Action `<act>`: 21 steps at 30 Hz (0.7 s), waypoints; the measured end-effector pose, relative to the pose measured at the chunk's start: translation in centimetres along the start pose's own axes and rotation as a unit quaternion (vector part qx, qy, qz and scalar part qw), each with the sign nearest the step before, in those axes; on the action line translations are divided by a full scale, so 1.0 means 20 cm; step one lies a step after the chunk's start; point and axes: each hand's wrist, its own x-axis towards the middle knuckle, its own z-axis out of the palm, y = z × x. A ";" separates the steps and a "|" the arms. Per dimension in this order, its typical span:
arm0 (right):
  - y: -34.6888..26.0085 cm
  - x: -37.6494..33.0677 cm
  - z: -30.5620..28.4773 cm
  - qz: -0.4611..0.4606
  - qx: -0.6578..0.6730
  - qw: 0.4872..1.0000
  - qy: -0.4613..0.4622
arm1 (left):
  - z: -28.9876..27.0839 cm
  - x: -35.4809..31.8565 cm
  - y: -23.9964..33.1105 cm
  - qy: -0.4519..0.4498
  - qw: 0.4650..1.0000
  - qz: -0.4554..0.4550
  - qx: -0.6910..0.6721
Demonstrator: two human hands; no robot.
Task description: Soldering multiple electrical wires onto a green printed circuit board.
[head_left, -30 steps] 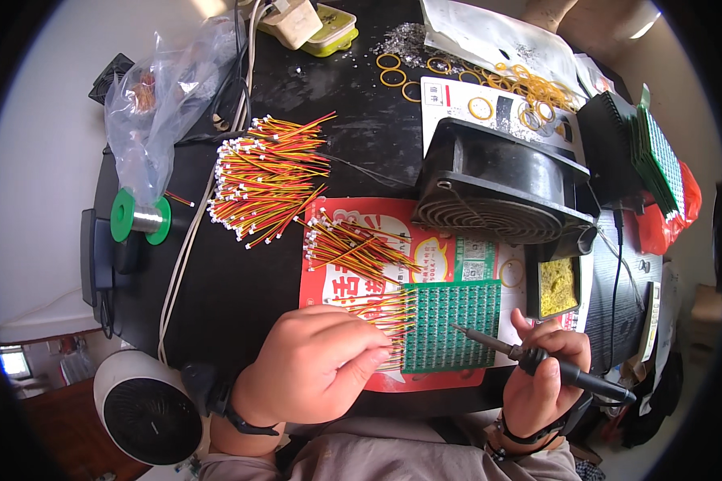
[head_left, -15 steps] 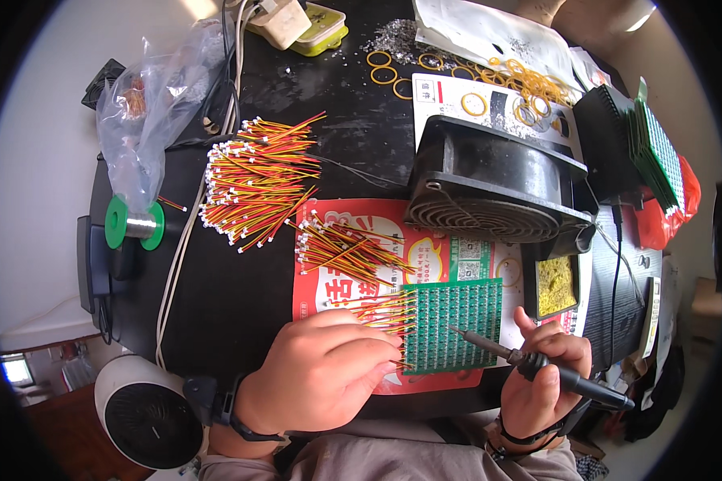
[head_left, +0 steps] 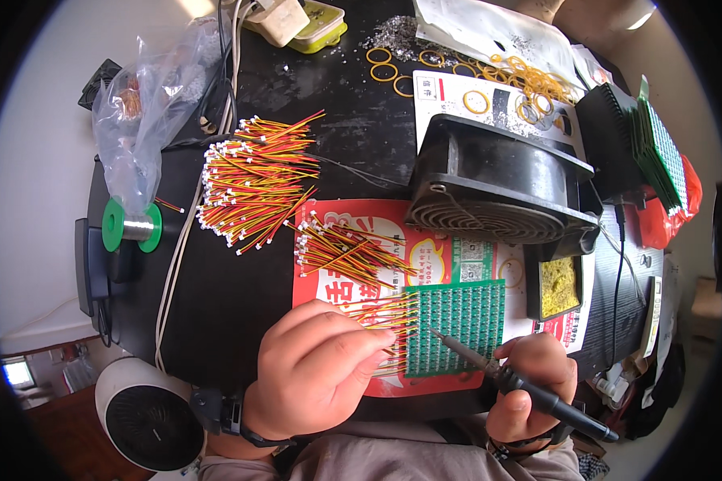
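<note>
Left hand (head_left: 317,373) comes in curled, fingers pinched down on the red-and-yellow wire leads (head_left: 381,317) lined up along the left edge of the green perforated circuit board (head_left: 456,327), which lies flat on a red-and-white printed paper sheet (head_left: 329,284) at the near edge of the black worktop (head_left: 241,321); right hand (head_left: 529,385) is closed round the black handle of a slim soldering iron (head_left: 509,375), tip angled up-left and resting over the board's lower part. Those leads look thin, light and springy, so pinning them close to the board seems the sure hold; the board looks stiff, best steadied by its edge. Further up sit a loose fan of the same wires (head_left: 253,180), a black ribbed fan housing (head_left: 497,180), a white printed card strewn with yellow rubber bands (head_left: 489,100), and at left a green solder spool (head_left: 131,227)
</note>
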 end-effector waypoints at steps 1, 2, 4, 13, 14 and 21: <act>0.00 0.00 0.00 -0.004 -0.008 1.000 -0.009 | 0.01 0.00 -0.01 -0.002 1.000 0.016 0.011; 0.00 0.01 -0.01 -0.006 -0.019 1.000 -0.020 | 0.03 0.00 -0.01 -0.004 0.999 0.031 0.022; 0.00 0.01 -0.01 -0.011 -0.032 0.999 -0.037 | 0.05 -0.01 -0.02 -0.013 0.997 0.058 0.040; -0.01 0.02 -0.01 -0.019 -0.048 0.998 -0.043 | 0.10 -0.04 -0.03 -0.017 0.990 0.123 0.067; -0.01 0.02 -0.01 -0.020 -0.049 0.998 -0.041 | 0.10 -0.04 -0.04 -0.014 0.989 0.135 0.063; -0.01 0.02 -0.01 -0.017 -0.054 0.997 -0.046 | 0.12 -0.06 -0.03 -0.013 0.987 0.137 0.080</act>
